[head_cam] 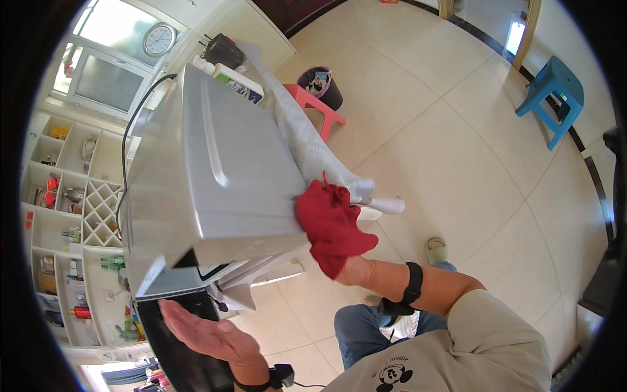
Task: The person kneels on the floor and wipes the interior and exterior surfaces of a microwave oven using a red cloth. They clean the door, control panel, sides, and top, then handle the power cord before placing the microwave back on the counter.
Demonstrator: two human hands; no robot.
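Observation:
In front of me stands a silver metal appliance, likely a microwave oven [240, 161], with its dark glossy door [186, 338] swung out toward me. My right hand [355, 269] holds a red cloth [333, 220] against the lower right edge of the metal casing. Folds of the cloth cover the fingers. Flat and with nothing in it, my left hand [210, 330] lies at the upper edge of the door; whether it presses on it I cannot tell. Both wrists wear black straps.
A pale tablecloth [313, 132] drapes beside the appliance. Behind it stand a white bottle [237, 83] and a black container [223, 51]. A pink stool [318, 110], a waste bin [333, 95] and a blue stool [556, 95] are on the tiled floor. A black cord [126, 147] crosses the left side.

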